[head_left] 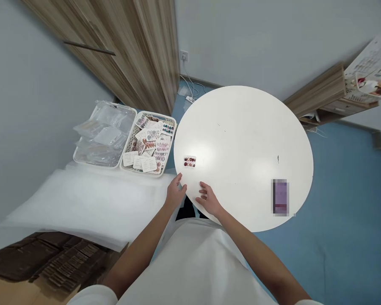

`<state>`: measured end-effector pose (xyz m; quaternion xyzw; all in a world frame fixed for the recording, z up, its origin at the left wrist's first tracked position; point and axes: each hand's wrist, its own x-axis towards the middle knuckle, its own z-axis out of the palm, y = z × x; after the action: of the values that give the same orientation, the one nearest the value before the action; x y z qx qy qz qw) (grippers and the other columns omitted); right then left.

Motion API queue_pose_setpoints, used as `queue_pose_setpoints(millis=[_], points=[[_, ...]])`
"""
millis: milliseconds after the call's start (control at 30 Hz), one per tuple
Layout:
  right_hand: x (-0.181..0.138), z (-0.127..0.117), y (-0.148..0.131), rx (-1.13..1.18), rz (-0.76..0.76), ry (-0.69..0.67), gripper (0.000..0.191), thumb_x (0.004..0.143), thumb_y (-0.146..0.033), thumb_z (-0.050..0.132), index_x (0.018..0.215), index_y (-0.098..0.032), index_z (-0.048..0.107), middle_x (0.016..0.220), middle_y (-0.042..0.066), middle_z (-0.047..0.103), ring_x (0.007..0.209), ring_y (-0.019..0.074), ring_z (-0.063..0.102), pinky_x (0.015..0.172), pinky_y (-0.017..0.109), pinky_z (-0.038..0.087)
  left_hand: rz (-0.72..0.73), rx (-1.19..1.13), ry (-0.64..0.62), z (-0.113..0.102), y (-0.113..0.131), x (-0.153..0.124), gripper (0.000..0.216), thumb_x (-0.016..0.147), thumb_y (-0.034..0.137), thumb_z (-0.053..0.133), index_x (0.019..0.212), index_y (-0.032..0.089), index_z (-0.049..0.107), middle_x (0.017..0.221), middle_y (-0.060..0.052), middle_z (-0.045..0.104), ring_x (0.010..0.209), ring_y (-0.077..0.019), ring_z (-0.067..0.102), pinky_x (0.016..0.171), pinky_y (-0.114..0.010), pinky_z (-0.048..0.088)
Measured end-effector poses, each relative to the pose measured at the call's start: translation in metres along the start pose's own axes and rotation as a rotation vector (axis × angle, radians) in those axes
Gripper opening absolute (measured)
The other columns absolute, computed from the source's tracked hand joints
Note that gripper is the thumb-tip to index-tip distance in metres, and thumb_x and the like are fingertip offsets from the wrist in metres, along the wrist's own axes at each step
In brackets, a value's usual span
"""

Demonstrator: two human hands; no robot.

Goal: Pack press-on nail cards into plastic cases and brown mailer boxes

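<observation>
A small card of dark red and pink press-on nails (189, 162) lies on the white round table (241, 127), close to its left edge. My left hand (175, 192) is at the table's near left rim, thumb and fingers apart, with nothing in it. Over the tabletop to its right, my right hand (209, 199) has its fingers slightly curled and spread, also holding nothing. Both hands are just below the nail card and apart from it.
Left of the table, a white basket (123, 163) holds many nail cards. Beside it another basket (97, 164) holds clear plastic bags (106, 131). White foam sheeting (98, 199) lies nearer me. A pixelated purple rectangle (281, 198) is at the table's right.
</observation>
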<state>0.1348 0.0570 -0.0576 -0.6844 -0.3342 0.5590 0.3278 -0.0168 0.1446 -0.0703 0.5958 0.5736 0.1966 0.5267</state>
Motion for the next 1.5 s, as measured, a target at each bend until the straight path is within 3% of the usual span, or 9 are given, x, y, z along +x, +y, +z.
queue_pose_setpoints(millis=[233, 433, 600, 767, 867, 1067, 1200, 1300, 1500], points=[[-0.035, -0.018, 0.026, -0.052, 0.055, -0.172, 0.044, 0.073, -0.027, 0.051, 0.117, -0.024, 0.043, 0.101, 0.004, 0.053, 0.064, 0.0080, 0.051, 0.070, 0.031, 0.048, -0.061, -0.038, 0.073, 0.019, 0.003, -0.055, 0.038, 0.077, 0.030, 0.050, 0.113, 0.019, 0.050, 0.116, -0.009, 0.055, 0.108, -0.0204, 0.051, 0.088, -0.036, 0.044], [-0.058, -0.029, 0.031, -0.099, -0.014, -0.239, 0.030, 0.073, -0.027, 0.050, 0.102, -0.021, 0.053, 0.086, 0.001, 0.058, 0.058, 0.0081, 0.050, 0.061, 0.026, 0.046, -0.054, 0.004, 0.110, 0.029, 0.010, -0.100, 0.033, 0.076, 0.030, 0.051, 0.107, 0.020, 0.054, 0.106, -0.007, 0.061, 0.100, -0.0212, 0.056, 0.082, -0.038, 0.047], [-0.056, -0.024, 0.013, -0.226, -0.120, -0.335, 0.029, 0.074, -0.028, 0.047, 0.100, -0.021, 0.055, 0.086, 0.002, 0.058, 0.056, 0.0086, 0.049, 0.055, 0.025, 0.044, 0.030, 0.029, 0.159, 0.012, 0.024, -0.118, 0.032, 0.077, 0.029, 0.049, 0.107, 0.021, 0.055, 0.108, -0.006, 0.060, 0.099, -0.0226, 0.056, 0.082, -0.036, 0.048], [-0.018, -0.005, -0.044, -0.441, -0.361, -0.446, 0.030, 0.074, -0.027, 0.048, 0.102, -0.020, 0.055, 0.088, 0.003, 0.060, 0.064, 0.0112, 0.053, 0.064, 0.028, 0.045, 0.072, 0.065, 0.304, -0.039, 0.026, -0.125, 0.031, 0.078, 0.031, 0.048, 0.107, 0.022, 0.055, 0.110, -0.005, 0.058, 0.101, -0.0218, 0.055, 0.083, -0.033, 0.047], [0.012, 0.013, -0.093, -0.603, -0.535, -0.378, 0.031, 0.074, -0.027, 0.048, 0.104, -0.021, 0.055, 0.093, 0.004, 0.060, 0.072, 0.0140, 0.056, 0.072, 0.031, 0.045, 0.070, 0.065, 0.395, -0.081, 0.020, -0.120, 0.030, 0.077, 0.031, 0.050, 0.105, 0.021, 0.056, 0.109, -0.005, 0.059, 0.099, -0.0212, 0.055, 0.083, -0.035, 0.046], [0.070, 0.087, -0.171, -0.744, -0.616, -0.343, 0.033, 0.076, -0.029, 0.049, 0.108, -0.021, 0.053, 0.098, 0.006, 0.061, 0.080, 0.0164, 0.059, 0.073, 0.032, 0.046, 0.000, -0.116, 0.515, -0.167, 0.011, -0.072, 0.037, 0.071, 0.031, 0.057, 0.105, 0.020, 0.054, 0.110, -0.008, 0.057, 0.096, -0.0195, 0.056, 0.078, -0.034, 0.047], [0.105, 0.146, -0.199, -0.931, -0.754, -0.341, 0.038, 0.074, -0.026, 0.053, 0.111, -0.017, 0.052, 0.113, 0.012, 0.055, 0.100, 0.0234, 0.054, 0.085, 0.038, 0.042, -0.028, -0.279, 0.552, -0.214, 0.003, -0.022, 0.045, 0.069, 0.027, 0.059, 0.112, 0.019, 0.049, 0.113, -0.010, 0.055, 0.092, -0.0179, 0.057, 0.078, -0.032, 0.045], [0.129, 0.183, -0.213, -0.969, -0.802, -0.362, 0.044, 0.076, -0.025, 0.051, 0.119, -0.017, 0.046, 0.118, 0.012, 0.053, 0.102, 0.0238, 0.053, 0.087, 0.040, 0.041, -0.059, -0.348, 0.584, -0.243, -0.004, 0.013, 0.052, 0.070, 0.028, 0.059, 0.119, 0.017, 0.044, 0.121, -0.012, 0.050, 0.101, -0.0190, 0.052, 0.086, -0.034, 0.040], [0.162, 0.229, -0.222, -1.015, -0.809, -0.279, 0.048, 0.076, -0.023, 0.049, 0.122, -0.011, 0.042, 0.122, 0.016, 0.047, 0.110, 0.0262, 0.046, 0.092, 0.040, 0.038, -0.264, -0.584, 0.524, -0.282, -0.013, 0.058, 0.057, 0.073, 0.028, 0.050, 0.127, 0.018, 0.035, 0.130, -0.011, 0.042, 0.111, -0.0220, 0.046, 0.088, -0.036, 0.038]])
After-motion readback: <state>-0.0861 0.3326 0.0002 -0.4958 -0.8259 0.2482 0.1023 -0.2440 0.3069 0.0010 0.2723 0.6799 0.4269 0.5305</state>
